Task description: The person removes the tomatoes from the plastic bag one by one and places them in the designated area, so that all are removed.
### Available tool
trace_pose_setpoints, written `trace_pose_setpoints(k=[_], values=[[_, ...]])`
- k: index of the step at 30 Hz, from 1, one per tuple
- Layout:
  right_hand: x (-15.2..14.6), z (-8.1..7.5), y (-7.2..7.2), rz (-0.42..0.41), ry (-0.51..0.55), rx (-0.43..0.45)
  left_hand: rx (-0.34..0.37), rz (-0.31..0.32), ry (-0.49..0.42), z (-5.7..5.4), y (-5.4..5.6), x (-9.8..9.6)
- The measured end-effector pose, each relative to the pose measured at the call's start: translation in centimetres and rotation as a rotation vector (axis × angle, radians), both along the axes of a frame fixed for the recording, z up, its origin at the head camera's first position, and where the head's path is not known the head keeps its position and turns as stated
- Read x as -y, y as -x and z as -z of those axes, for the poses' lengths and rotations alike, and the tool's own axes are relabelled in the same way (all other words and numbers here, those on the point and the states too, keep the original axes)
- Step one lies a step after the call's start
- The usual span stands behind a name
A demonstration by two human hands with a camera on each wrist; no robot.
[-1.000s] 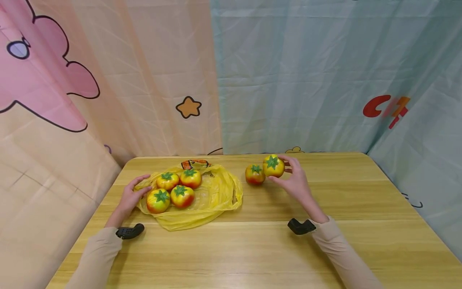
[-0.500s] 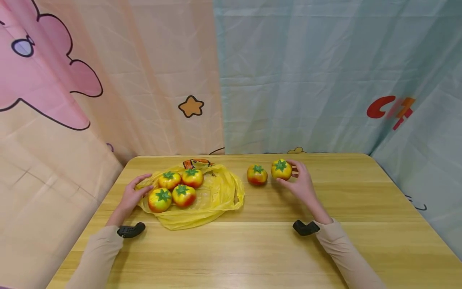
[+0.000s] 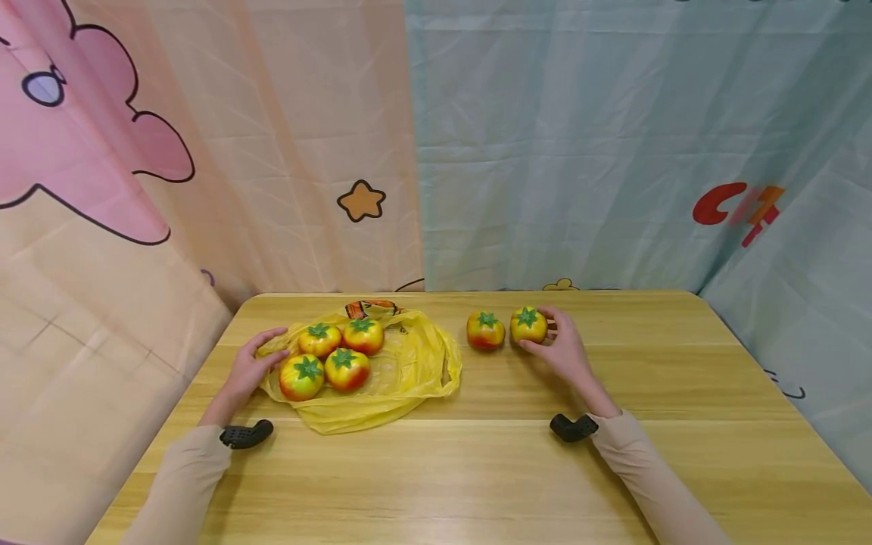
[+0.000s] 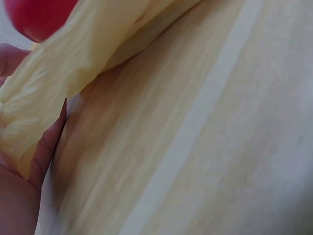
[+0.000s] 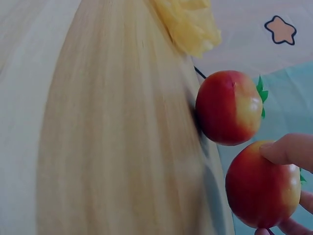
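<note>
My right hand [image 3: 567, 350] holds a yellow-and-red tomato [image 3: 527, 325] with a green star-shaped top, thumb and fingers on its sides. Just left of it sits another tomato [image 3: 485, 331], a small gap between them. Whether the held tomato touches the table cannot be told. On the left, my left hand [image 3: 247, 372] grips the edge of a yellow plastic bag [image 3: 418, 359]; the left wrist view has the bag film [image 4: 93, 44] between thumb and fingers. Several tomatoes lie on the bag's left part, the nearest tomato [image 3: 302, 378] close to that hand.
A wooden table [image 3: 436, 477] carries everything. Behind it hangs a printed curtain [image 3: 545, 151], close to the table's back edge. An orange-and-black print [image 3: 371, 309] shows at the bag's far edge. A black wrist device [image 3: 574, 428] sits at the right sleeve, another black device [image 3: 247, 434] at the left.
My right hand has carried its tomato a little to the right, away from the other loose tomato, and then slightly down. My left hand stays at the bag; the head view has shifted slightly.
</note>
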State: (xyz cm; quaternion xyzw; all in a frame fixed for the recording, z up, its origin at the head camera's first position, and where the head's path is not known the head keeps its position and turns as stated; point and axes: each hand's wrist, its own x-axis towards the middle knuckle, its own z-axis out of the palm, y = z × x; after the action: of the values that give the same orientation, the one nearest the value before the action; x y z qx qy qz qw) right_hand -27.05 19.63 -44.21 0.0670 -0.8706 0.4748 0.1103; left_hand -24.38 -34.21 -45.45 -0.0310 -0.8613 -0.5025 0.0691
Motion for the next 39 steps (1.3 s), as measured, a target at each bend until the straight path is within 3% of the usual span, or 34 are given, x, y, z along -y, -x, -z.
trace_pose_setpoints(k=[12, 25, 39], values=[[-0.4, 0.9, 0.3, -0.015, 0.031, 0.059, 0.011, 0.006, 0.009, 0.0, 0.1, 0.1], [-0.6, 1.2, 0.3, -0.039, 0.048, 0.056, 0.031, -0.011, 0.001, 0.0, 0.0, -0.1], [-0.9, 1.4, 0.2, -0.055, 0.082, 0.061, -0.008, -0.014, -0.023, 0.3, -0.1, -0.4]])
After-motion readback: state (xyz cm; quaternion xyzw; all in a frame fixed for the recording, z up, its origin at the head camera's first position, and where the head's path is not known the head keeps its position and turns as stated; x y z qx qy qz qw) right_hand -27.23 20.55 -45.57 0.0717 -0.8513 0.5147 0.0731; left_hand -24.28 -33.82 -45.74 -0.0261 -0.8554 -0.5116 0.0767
